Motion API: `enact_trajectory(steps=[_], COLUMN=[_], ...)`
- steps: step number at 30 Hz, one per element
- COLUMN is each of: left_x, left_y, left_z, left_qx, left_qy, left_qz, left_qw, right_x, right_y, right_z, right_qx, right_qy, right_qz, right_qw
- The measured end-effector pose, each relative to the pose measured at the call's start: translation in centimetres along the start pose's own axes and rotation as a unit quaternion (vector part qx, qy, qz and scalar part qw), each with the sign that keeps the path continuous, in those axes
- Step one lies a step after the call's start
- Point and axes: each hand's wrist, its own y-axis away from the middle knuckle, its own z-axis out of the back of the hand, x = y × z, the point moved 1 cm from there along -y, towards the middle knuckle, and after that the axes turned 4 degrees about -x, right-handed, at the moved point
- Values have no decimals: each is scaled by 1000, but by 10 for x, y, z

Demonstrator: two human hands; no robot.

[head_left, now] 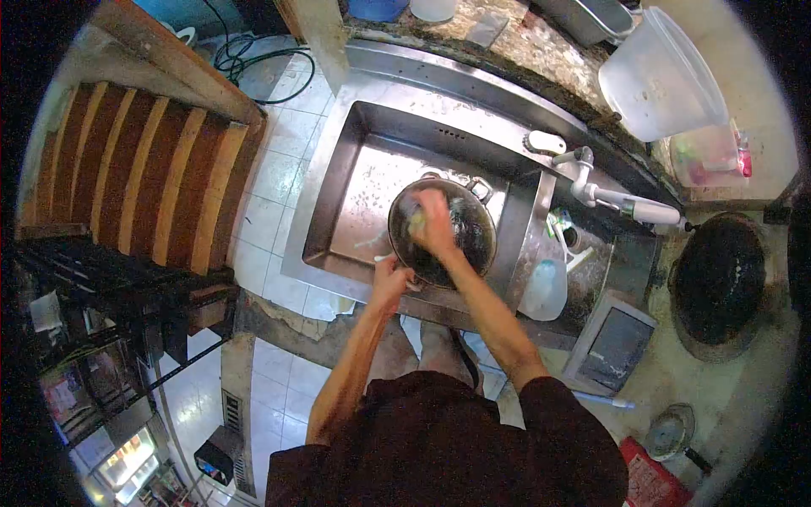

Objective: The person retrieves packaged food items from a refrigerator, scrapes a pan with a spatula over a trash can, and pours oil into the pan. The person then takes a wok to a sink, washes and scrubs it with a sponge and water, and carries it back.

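A dark, wet round wok (471,226) with loop handles sits in the steel sink basin (338,194), near its right side. My left hand (392,279) is closed on the wok's near-left edge, where a handle seems to be, mostly hidden by the fingers. Inside the wok, my right hand (434,223) presses a blurred yellowish and grey sponge (415,218) against the inner wall. Motion smears this hand and the sponge, so its exact shape is unclear.
Right of the basin are a white faucet (583,177), a white brush (545,143) and a translucent jug (544,291). A second black wok (718,279) and a small pan (670,433) lie farther right. A large plastic tub (663,80) stands behind; wooden stairs (144,177) rise at left.
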Motion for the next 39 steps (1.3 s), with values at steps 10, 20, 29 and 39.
enact_trajectory(steps=[10, 20, 29, 39], left_x=[-23, 5, 2, 24], left_y=[17, 14, 20, 47], left_z=[-19, -14, -19, -19], left_qx=[59, 52, 60, 53], left_qy=[-52, -84, -78, -78], left_qz=[-50, -75, -28, -49], left_qw=[996, 992, 995, 994], right_x=[-21, 5, 24, -25], right_y=[-10, 3, 20, 43], right_z=[15, 25, 39, 35], right_qx=[-39, -43, -87, -83], right_qy=[1, -54, -51, -33], right_qz=[-19, -23, -40, -127], right_qw=[999, 997, 994, 988])
